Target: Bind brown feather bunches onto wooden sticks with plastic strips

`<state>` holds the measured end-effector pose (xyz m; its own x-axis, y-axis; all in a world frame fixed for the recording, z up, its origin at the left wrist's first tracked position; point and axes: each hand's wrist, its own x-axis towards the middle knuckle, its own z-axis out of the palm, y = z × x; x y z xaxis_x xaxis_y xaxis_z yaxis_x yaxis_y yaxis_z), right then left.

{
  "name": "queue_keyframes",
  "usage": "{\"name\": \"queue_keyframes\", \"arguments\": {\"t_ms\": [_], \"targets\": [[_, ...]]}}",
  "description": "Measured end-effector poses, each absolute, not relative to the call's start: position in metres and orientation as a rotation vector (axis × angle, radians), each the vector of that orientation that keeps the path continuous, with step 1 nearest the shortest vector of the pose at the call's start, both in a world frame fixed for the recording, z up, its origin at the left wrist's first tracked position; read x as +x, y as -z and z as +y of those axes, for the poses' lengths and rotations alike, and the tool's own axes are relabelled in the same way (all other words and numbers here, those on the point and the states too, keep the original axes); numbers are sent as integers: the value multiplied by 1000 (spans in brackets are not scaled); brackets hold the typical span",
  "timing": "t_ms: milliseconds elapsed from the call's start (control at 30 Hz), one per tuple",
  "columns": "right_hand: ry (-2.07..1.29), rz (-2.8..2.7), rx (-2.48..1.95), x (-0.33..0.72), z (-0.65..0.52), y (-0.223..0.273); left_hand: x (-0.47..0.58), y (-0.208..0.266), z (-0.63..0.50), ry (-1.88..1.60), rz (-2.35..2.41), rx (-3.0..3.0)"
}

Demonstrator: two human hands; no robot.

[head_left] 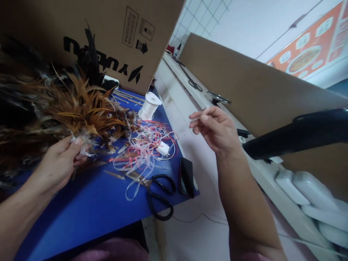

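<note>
My left hand [61,159] is closed, thumb against fingers, around the pale base of a bunch of feathers [85,136]. More brown and black feathers [73,94] are heaped behind it. My right hand [213,127] is raised beyond the table's right edge, thumb and fingers pinched; whatever they hold is too thin to make out. Between the hands lies a tangle of white and red ribbon strips [144,145]. Black-handled scissors [160,195] rest at the table's front edge, handles overhanging it. A white spool [150,105] stands behind the ribbons.
The blue table [81,206] has a large cardboard box [108,21] at its back. A white plug adapter [163,148] and a dark flat object [186,177] lie near the right edge. Along the right, a ledge bears another pair of scissors [195,85] and white containers [310,192].
</note>
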<state>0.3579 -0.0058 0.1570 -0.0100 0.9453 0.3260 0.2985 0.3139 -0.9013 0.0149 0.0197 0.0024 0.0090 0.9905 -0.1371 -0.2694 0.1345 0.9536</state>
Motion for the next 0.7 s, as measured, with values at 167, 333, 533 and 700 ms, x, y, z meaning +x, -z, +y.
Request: {"name": "queue_keyframes", "arguments": {"t_ms": [167, 333, 533, 700], "targets": [[-646, -1440, -1092, 361, 8, -194, 13, -4, 18, -1188, 1095, 919], [-498, -1515, -1017, 360, 15, -213, 11, 1, 20, -1202, 1093, 893], [-382, -1730, -1095, 321, -4, -189, 15, -5, 16, -1251, 1074, 858], [-993, -1846, -1205, 262, -32, -124, 20, -7, 14, -1226, 1064, 849]]}}
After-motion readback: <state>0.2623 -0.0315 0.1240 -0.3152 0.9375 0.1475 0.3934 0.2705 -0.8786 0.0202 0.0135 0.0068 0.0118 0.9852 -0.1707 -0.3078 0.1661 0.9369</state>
